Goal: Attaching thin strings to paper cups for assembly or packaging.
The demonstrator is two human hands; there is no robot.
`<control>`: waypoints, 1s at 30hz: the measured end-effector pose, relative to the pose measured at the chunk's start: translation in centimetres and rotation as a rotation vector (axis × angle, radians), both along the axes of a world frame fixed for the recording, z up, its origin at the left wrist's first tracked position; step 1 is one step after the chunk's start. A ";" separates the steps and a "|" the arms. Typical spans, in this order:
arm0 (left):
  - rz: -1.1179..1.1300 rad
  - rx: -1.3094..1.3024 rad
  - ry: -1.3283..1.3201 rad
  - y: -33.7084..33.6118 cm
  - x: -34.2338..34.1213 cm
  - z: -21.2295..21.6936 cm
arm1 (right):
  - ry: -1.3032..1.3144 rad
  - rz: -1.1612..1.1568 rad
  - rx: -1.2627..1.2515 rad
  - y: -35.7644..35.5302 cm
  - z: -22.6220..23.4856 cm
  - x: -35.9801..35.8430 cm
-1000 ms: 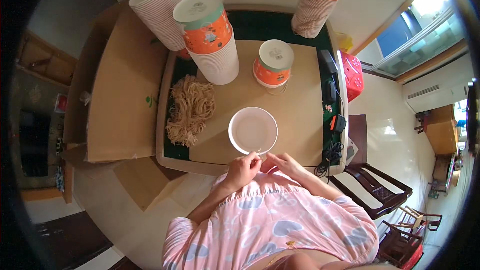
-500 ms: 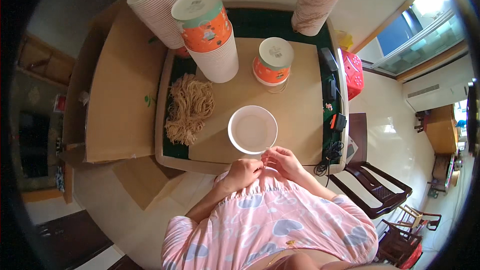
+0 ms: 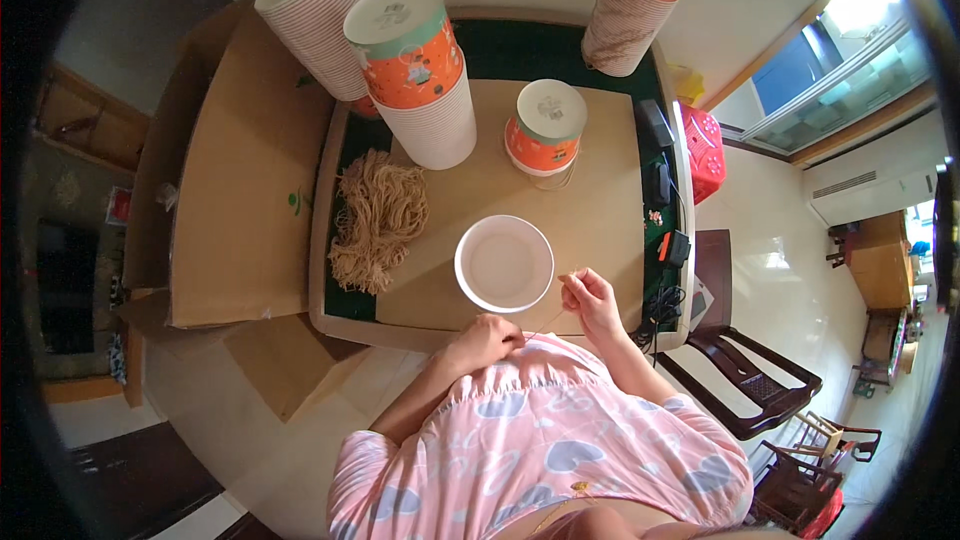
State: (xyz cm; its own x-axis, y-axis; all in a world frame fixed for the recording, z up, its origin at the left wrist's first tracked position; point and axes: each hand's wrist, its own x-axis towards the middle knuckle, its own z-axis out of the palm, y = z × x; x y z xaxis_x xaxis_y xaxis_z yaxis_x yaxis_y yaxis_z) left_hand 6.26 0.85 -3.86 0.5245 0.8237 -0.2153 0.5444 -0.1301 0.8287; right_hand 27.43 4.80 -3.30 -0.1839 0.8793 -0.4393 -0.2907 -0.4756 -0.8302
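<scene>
My left hand (image 3: 487, 340) is closed at the front edge of the table, close to my body. A little higher and to the right, my right hand (image 3: 592, 302) pinches the other end of a thin string (image 3: 546, 324), which stretches slantwise between the two. Just beyond them a white paper tub (image 3: 461, 265) stands mouth up, with nothing visible inside. To the left lies a loose bundle of tan strings (image 3: 378, 222). Behind the tub, an orange paper tub (image 3: 541, 153) rests bottom up, with a loop of string at its base.
Tall stacks of nested paper tubs (image 3: 425, 130) stand at the back left, and another stack (image 3: 630, 25) at the back right. A large cardboard box (image 3: 245, 180) adjoins the table's left side. Black adapters and a coiled cable (image 3: 660, 308) lie along the right edge, beside a dark chair (image 3: 755, 370).
My right hand has moved up and to the right, away from the left, and the string now shows stretched between them. My left hand has barely moved.
</scene>
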 end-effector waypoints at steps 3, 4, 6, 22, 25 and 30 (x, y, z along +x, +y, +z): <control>0.256 0.121 -0.127 1.3 0.1 -1.4 | -0.415 0.237 0.193 0.2 0.1 0.8; 0.314 0.056 -0.138 1.9 -0.1 -1.9 | -0.633 0.404 0.307 0.3 0.2 1.0; 0.243 0.162 -0.096 2.8 0.2 -1.9 | -0.640 0.451 0.261 0.3 -0.7 1.4; 0.412 0.080 -0.085 7.6 -2.8 0.0 | -0.315 0.140 0.349 4.2 -3.8 -5.9; 0.447 0.070 -0.158 7.2 -2.5 -0.5 | -0.408 0.147 0.385 4.5 -3.9 -6.4; 0.423 0.046 -0.144 7.2 -2.3 -0.3 | -0.419 0.119 0.383 4.4 -3.8 -6.6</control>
State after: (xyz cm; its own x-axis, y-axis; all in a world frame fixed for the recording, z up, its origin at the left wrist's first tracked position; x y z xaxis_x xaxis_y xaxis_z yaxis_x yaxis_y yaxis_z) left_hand 3.98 8.08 -4.21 0.1619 0.9791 -0.1230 0.4368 0.0407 0.8986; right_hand 20.82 9.23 -7.10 -0.1705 0.9738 -0.1506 0.1371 -0.1279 -0.9823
